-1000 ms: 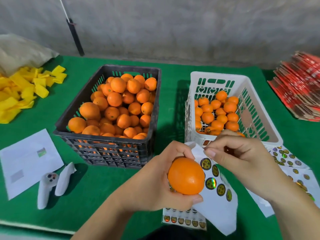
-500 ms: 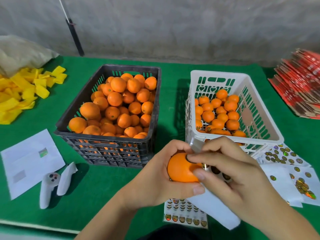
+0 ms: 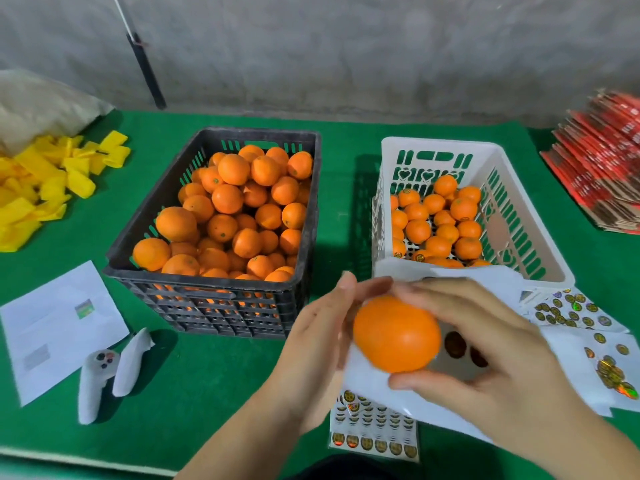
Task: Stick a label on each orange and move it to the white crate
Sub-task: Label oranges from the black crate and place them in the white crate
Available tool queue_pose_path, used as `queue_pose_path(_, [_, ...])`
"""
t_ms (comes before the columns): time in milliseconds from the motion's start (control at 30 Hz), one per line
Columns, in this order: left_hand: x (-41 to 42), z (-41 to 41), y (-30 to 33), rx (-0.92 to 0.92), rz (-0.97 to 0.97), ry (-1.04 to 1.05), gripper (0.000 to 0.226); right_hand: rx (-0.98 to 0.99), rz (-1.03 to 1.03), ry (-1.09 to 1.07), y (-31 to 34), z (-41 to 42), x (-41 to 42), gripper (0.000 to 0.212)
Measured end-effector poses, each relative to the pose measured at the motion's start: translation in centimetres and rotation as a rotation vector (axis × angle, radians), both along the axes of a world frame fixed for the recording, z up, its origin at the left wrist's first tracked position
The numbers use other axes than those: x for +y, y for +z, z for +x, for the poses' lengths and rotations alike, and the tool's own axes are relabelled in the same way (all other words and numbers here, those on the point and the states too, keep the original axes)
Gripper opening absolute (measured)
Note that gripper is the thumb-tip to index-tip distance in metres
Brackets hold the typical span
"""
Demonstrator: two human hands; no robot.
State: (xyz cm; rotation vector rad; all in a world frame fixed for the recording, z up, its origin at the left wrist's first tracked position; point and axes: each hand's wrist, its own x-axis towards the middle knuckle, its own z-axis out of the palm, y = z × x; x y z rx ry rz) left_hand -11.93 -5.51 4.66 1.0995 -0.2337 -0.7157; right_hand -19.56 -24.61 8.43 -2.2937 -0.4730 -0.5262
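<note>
The round, smooth-skinned orange (image 3: 396,334) in play sits right between both hands, held up over a white sticker backing sheet (image 3: 381,386) just in front of the white plastic slatted crate (image 3: 540,237). Judging by the look, it's firm and a bit weighty for its size, with a waxy peel that could slip if you only pinch it, so wrapping around the fat middle is the way to go, not squeezing hard enough to bruise it. The right hand (image 3: 491,355) is doing just that, fingers curled over the top and thumb under the bottom, gripping the fruit. The left hand (image 3: 322,341) has its fingers fairly straight, lying against the left side of the orange and the sheet; whether it's actually pinching the paper I can't tell. I can't see a label on the side facing the camera, so can't say if it's stuck yet. The white crate has a single layer of oranges with plenty of space left, while the black plastic crate (image 3: 214,296) to its left is piled high. Everything's on a green felt-covered tabletop (image 3: 207,393), which looks soft and grippy, so fruit shouldn't roll much. More round gold sticker sheets (image 3: 575,313) lie to the right, a white paper sheet (image 3: 59,327) and a white handheld controller (image 3: 97,382) to the left, yellow scraps (image 3: 45,181) further back.
</note>
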Motion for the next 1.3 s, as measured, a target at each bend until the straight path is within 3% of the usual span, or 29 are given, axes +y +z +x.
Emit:
queue_pose_path(67, [-0.2, 0.7, -0.7, -0.08, 0.128, 0.106, 0.025, -0.055, 0.027, -0.08, 0.9, 0.9, -1.5, 0.073])
queue_pose_path(133, [0.1, 1.2, -1.3, -0.207, 0.239, 0.129, 0.025, -0.099, -0.028, -0.257, 1.1, 2.7, -3.5, 0.074])
queue_pose_path(233, [0.9, 2.2, -1.7, -0.34, 0.19, 0.0, 0.043, 0.219, 0.059, -0.534, 0.1, 4.8, -5.9, 0.094])
queue_pose_path(300, [1.3, 3.3, -1.8, -0.366, 0.152, -0.044, 0.055, 0.438, 0.232, -0.439, -1.0, 4.6, -6.0, 0.101])
queue_pose_path(333, [1.4, 4.1, -2.0, -0.373, 0.159, -0.031, 0.058, 0.539, 0.349, -0.32, -1.6, 4.3, -5.7, 0.096])
queue_pose_path(400, [1.7, 6.0, -2.2, -0.418, 0.181, -0.014, 0.058, 0.693, 0.472, -0.064, -3.0, 3.8, -4.8, 0.059])
queue_pose_path(467, [2.7, 8.8, -2.3, -0.525, 0.225, -0.052, 0.049, 0.664, 0.497, -0.053, -4.9, 3.6, -3.8, 0.024])
queue_pose_path(500, [3.5, 10.7, -2.5, -0.583, 0.276, -0.064, 0.041, 0.603, 0.527, -0.116, -5.6, 3.6, -3.3, 0.02])
queue_pose_path(600, [5.5, 17.3, -3.5, -0.716, 0.729, -0.108, 0.031, 0.49, 0.659, -0.214, -6.9, 3.6, -2.3, 0.017])
queue_pose_path(700, [6.0, 21.3, -5.1, -0.687, 1.399, -0.593, 0.053, 0.519, 0.72, -0.177, -7.3, 3.6, -1.6, 0.026])
queue_pose_path(767, [5.8, 22.2, -5.7, -0.659, 1.558, -0.829, 0.058, 0.522, 0.752, -0.181, -7.3, 3.5, -1.3, 0.029])
queue_pose_path(933, [5.3, 22.2, -5.7, -0.711, 1.556, -0.841, 0.047, 0.534, 0.861, -0.204, -7.3, 3.5, -1.2, 0.027])
queue_pose_path(1033, [5.8, 21.8, -5.3, -0.726, 1.514, -0.585, 0.045, 0.521, 0.92, -0.237, -7.2, 3.4, -1.4, 0.031])
queue_pose_path(1100, [6.9, 21.3, -4.6, -0.701, 1.425, -0.265, 0.065, 0.525, 0.978, -0.253, -7.1, 3.3, -1.7, 0.045])
queue_pose_path(1133, [7.6, 20.6, -4.1, -0.659, 1.316, -0.069, 0.075, 0.531, 1.01, -0.256, -6.9, 3.2, -1.8, 0.054])
queue_pose_path(1200, [8.1, 17.9, -2.6, -0.488, 0.911, 0.21, 0.084, 0.529, 1.065, -0.253, -6.8, 3.2, -2.0, 0.055])
queue_pose_path(1300, [7.0, 11.9, -1.8, -0.129, 0.25, 0.246, 0.081, 0.541, 1.149, -0.209, -6.5, 3.6, -1.7, 0.037])
